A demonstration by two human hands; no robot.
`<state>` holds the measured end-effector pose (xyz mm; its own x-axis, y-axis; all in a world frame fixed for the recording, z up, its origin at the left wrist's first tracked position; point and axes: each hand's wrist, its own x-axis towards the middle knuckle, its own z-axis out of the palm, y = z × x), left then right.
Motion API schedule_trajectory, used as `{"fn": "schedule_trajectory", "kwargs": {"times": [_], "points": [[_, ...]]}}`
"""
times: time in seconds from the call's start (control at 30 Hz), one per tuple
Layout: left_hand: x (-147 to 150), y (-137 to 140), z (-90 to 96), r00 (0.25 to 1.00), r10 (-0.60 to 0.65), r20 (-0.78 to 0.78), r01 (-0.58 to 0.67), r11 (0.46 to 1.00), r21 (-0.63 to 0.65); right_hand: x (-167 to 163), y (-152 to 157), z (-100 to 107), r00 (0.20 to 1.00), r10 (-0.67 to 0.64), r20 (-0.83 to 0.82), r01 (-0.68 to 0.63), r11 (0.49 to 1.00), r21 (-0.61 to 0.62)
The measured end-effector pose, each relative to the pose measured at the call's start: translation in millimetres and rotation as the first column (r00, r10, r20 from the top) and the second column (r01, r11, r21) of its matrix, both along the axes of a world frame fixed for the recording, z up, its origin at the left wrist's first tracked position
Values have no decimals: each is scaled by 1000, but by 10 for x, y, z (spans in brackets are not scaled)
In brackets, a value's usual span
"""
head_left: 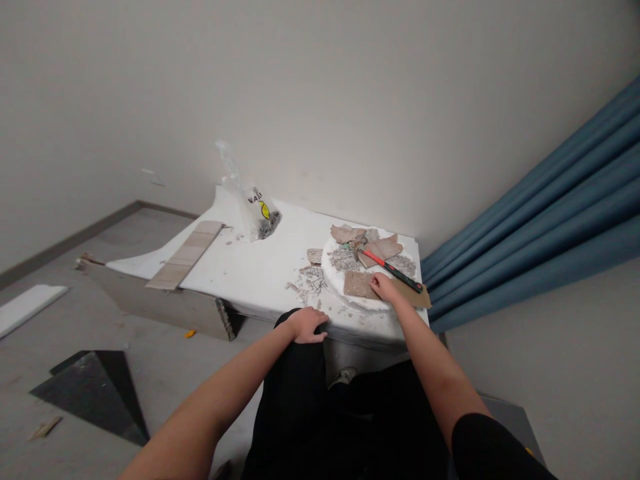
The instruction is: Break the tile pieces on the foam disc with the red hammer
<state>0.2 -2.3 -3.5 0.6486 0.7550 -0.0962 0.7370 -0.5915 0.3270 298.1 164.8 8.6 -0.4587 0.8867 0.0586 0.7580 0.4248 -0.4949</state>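
My left hand (307, 325) rests on my black-clad knee with its fingers apart, holding nothing. On the white round board (336, 291), my right hand (384, 287) is closed at the right end of a brown rough-faced piece of cardboard (359, 285), its fingertips pressed to it. A flat cardboard strip (416, 295) lies just beyond that hand, under the wrist. Behind it, a slim red and black tool (393, 271), maybe a utility knife, lies across torn cardboard pieces (385, 248). Grey shredded bits (343, 260) are scattered around them.
The white-covered low table (260, 273) stands against the wall. It carries a clear plastic bag (257, 213) with grey scraps and a long cardboard strip (187, 255). On the floor are a cardboard panel (160, 303), a dark folded sheet (95, 393) and a white slab (30, 307). Blue curtains (545, 213) hang right.
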Motion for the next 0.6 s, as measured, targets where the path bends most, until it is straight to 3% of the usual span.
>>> {"fn": "schedule_trajectory", "kwargs": {"times": [0.2,0.43,0.6], "points": [[-1,13,17,1000,-6,19,6,1000,-3,-49,-103,-40,998,-32,-52,37,995,93],[-15,18,15,1000,-6,21,6,1000,-9,-1,-109,-5,993,-49,-111,63,991,120],[-14,19,-4,1000,1,29,-1,1000,-7,-30,-251,-43,970,-192,-150,217,961,172]]}}
